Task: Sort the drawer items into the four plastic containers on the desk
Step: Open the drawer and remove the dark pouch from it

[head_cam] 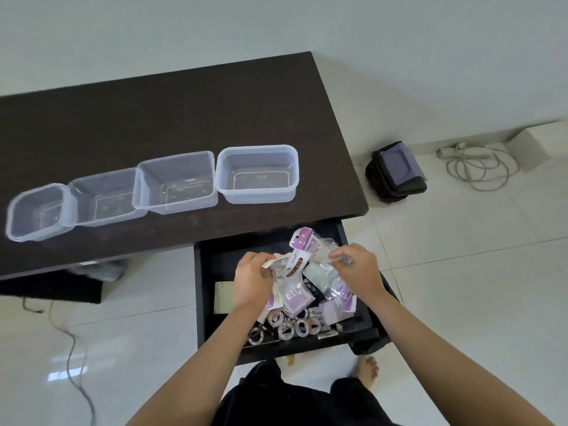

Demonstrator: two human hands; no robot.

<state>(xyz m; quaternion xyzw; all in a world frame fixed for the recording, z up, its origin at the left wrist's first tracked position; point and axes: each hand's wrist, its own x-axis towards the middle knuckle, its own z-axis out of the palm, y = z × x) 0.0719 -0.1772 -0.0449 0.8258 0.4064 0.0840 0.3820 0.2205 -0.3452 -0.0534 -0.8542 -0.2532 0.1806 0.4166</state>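
Four clear plastic containers stand in a row on the dark desk, all holding nothing: the far-left one, a second, a third and the rightmost. Below the desk's front edge the black drawer is pulled out. It holds purple-and-clear plastic packets, a sticky-note pack and several tape rolls. My left hand grips packets on the left of the pile. My right hand pinches a clear packet on the right.
A black case and a coiled white cable lie on the tiled floor right of the desk. A dark cord trails across the floor at the left. My bare foot stands just in front of the drawer.
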